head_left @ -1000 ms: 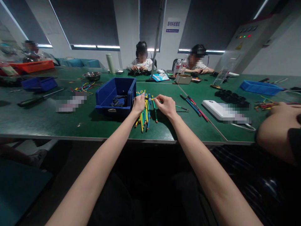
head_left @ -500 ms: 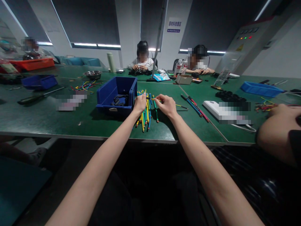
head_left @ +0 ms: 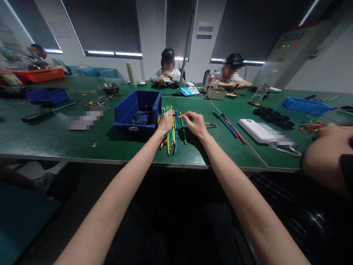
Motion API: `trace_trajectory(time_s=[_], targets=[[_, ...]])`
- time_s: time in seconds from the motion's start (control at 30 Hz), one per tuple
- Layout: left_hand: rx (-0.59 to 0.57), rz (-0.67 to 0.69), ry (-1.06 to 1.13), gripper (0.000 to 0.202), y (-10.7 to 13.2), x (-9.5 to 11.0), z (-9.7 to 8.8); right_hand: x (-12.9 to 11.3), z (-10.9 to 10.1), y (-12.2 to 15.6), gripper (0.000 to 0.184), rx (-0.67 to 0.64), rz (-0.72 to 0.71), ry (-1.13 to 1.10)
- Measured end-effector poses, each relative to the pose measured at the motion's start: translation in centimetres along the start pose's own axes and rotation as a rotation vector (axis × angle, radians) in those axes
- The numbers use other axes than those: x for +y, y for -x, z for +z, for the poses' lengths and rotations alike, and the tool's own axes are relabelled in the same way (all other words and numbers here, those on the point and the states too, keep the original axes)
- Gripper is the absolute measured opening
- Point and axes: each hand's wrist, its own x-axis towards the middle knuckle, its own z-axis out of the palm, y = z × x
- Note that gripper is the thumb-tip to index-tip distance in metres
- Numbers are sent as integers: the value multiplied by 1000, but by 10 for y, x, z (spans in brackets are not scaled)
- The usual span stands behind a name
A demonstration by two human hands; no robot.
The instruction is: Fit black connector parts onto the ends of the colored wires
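My left hand point(head_left: 166, 122) is closed in a pinch on a short black piece point(head_left: 175, 115), perhaps a sleeve, at the edge of a pile of cut wires point(head_left: 172, 138). Close on its right, my right hand point(head_left: 195, 123) pinches a thin yellow-and-black wire point(head_left: 211, 124), whose tail sticks out past the palm. Between the fingertips the black piece and the yellow part of the wire meet; how they join is too small to tell. Under the hands lie yellow, green and blue wires. A blue bin point(head_left: 138, 110) with black pieces in it stands beside my left hand.
Blue and red rods point(head_left: 228, 126) and a white power bank point(head_left: 253, 130) lie to the right. A screwdriver point(head_left: 48, 112), loose coloured wires point(head_left: 100, 101) and a metal bowl point(head_left: 109, 88) are on the left. A neighbour's arm point(head_left: 328, 147) rests at the right edge.
My hands stay in nearly the same place, still pinching. The wire tail beyond my right hand has shifted slightly left. The person across the table has raised a pale object.
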Motion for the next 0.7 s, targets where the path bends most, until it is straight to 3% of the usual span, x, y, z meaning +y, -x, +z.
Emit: trace_trajectory(time_s=[0.37,0.7], targets=[[-21,10,-107,29,-3,-5,3,0,-1,0,22,22,-32,30],[52,97,-207,19,0,-2,5,0,-4,-1,20,113,-78,32]])
